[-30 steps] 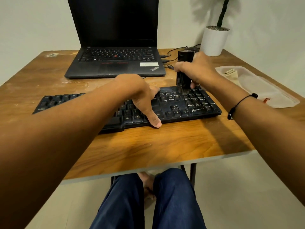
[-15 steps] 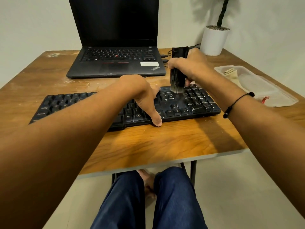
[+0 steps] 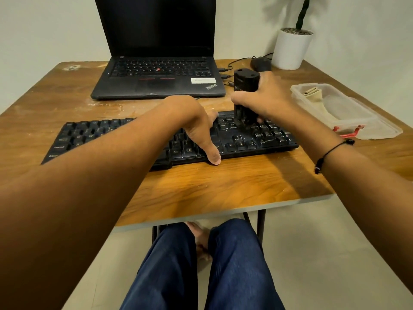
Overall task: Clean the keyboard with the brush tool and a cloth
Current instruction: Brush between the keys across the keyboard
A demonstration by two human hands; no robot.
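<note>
A black keyboard (image 3: 263, 139) lies across the wooden table (image 3: 223, 186). My right hand (image 3: 266, 95) grips a black brush tool (image 3: 245, 83), held upright with its bristles down on the keys near the keyboard's upper right. My left hand (image 3: 192, 121) rests on the keyboard's middle, thumb pressed against the front edge and fingers curled over the keys. A beige cloth (image 3: 317, 99) lies folded in a clear plastic tray (image 3: 366, 124) at the right.
An open black laptop (image 3: 156, 77) stands behind the keyboard. A black mouse (image 3: 260, 63) with cables and a white plant pot (image 3: 290, 50) sit at the back right. My legs in blue jeans (image 3: 201, 269) are below the table's front edge.
My right hand has swept the brush back and forth over the right-hand keys, first left then slightly right. The left hand has stayed on the keyboard.
</note>
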